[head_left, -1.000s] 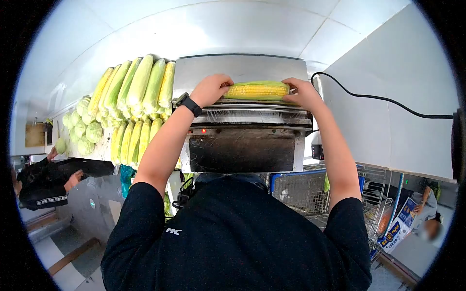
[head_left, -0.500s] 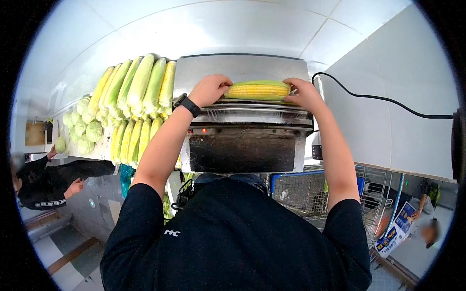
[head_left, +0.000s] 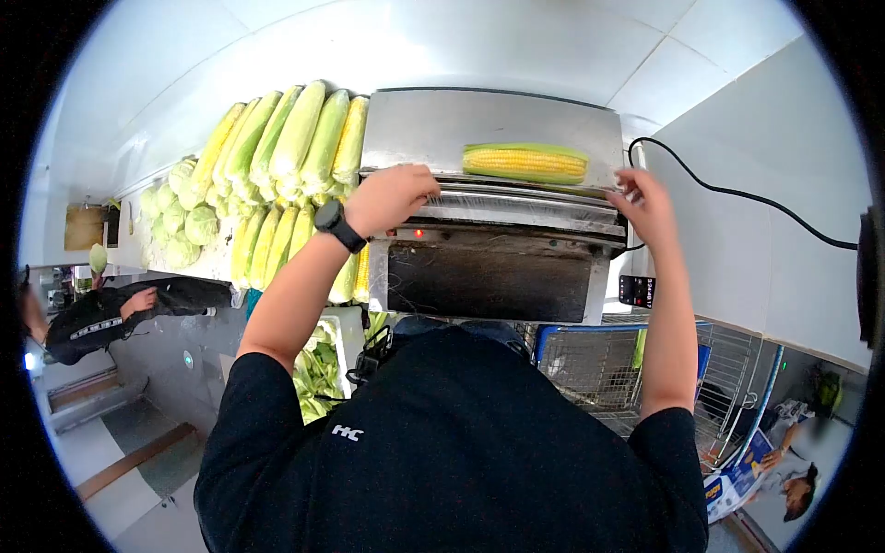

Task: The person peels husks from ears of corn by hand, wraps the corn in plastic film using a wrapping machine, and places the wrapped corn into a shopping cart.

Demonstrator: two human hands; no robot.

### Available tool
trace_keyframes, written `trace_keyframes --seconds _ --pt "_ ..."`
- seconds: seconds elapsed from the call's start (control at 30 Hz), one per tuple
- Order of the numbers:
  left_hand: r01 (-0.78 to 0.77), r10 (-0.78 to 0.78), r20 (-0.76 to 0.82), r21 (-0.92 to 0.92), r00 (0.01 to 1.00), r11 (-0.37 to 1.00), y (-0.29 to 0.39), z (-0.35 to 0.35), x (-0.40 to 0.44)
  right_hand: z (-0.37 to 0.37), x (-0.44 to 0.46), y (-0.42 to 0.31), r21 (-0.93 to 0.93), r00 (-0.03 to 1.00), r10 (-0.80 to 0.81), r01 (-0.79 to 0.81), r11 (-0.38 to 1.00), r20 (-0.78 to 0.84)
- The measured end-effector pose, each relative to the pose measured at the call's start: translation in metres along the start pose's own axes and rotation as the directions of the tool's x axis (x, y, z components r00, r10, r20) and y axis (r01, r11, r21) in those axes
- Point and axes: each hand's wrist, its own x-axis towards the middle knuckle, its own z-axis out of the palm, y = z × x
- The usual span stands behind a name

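Left hand point(head_left: 385, 198) curls inward, grip unclear; right hand point(head_left: 653, 210) arches near the corn point(head_left: 525, 162), fingers point(head_left: 631, 175) parted.

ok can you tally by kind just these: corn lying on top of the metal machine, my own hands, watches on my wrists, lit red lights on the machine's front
Corn cob on the metal machine: 1
Hands, left hand and right hand: 2
Watch: 1
Red light: 1
Total: 5

A corn cob point(head_left: 525, 163), yellow kernels bared between green husk, lies crosswise on the metal machine point(head_left: 415, 129)
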Motion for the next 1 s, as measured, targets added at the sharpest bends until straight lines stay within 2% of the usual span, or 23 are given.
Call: trace_keyframes --seconds 0.07,0.13,0.27,0.4,0.47,0.5,0.63,0.73,0.8,0.93,1.0 --pt "-0.027 0.026 0.013 0.019 1.000 0.999 -0.001 0.008 -0.010 -0.003 -0.024 0.002 -0.034 1.000 -0.006 0.006 0.999 -0.011" --pt "-0.074 0.067 0.062 0.120 0.996 0.990 0.003 0.012 -0.013 -0.004 -0.041 0.002 -0.132 0.999 0.023 -0.018 0.991 0.040" --pt "-0.119 0.118 0.015 0.130 0.993 0.984 0.010 0.015 -0.007 -0.005 -0.059 -0.002 -0.186 0.994 0.097 -0.086 0.979 0.050" --pt "-0.122 0.111 0.083 0.152 0.990 0.981 0.010 0.020 0.000 -0.001 -0.070 0.003 -0.171 0.996 0.092 -0.092 0.981 -0.008" --pt "-0.153 0.143 0.072 0.162 0.987 0.975 0.006 0.024 0.002 -0.002 -0.071 0.006 -0.246 0.995 0.096 -0.086 0.965 0.028" --pt "-0.142 0.135 0.055 0.141 0.989 0.980 0.005 0.027 0.003 -0.005 -0.072 0.006 -0.194 0.988 0.149 -0.138 0.971 0.041" --pt "-0.142 0.138 0.045 0.116 0.989 0.983 0.008 0.026 0.005 -0.002 -0.071 0.009 -0.153 0.985 0.170 -0.163 0.975 0.040" --pt "-0.127 0.119 0.067 0.134 0.991 0.983 0.006 0.028 0.004 0.000 -0.068 0.010 -0.214 0.987 0.139 -0.120 0.969 0.076" --pt "-0.104 0.101 0.043 0.078 0.994 0.992 0.006 0.028 0.004 0.002 -0.064 0.012 -0.241 0.988 0.120 -0.094 0.966 0.097" --pt "-0.035 0.035 0.001 0.057 0.999 0.998 0.006 0.030 0.003 0.004 -0.053 0.005 -0.224 0.991 0.101 -0.078 0.971 0.091" --pt "-0.017 0.016 -0.031 -0.014 0.999 1.000 0.004 0.029 0.001 0.009 -0.049 0.014 -0.224 0.997 -0.013 0.031 0.974 0.079"
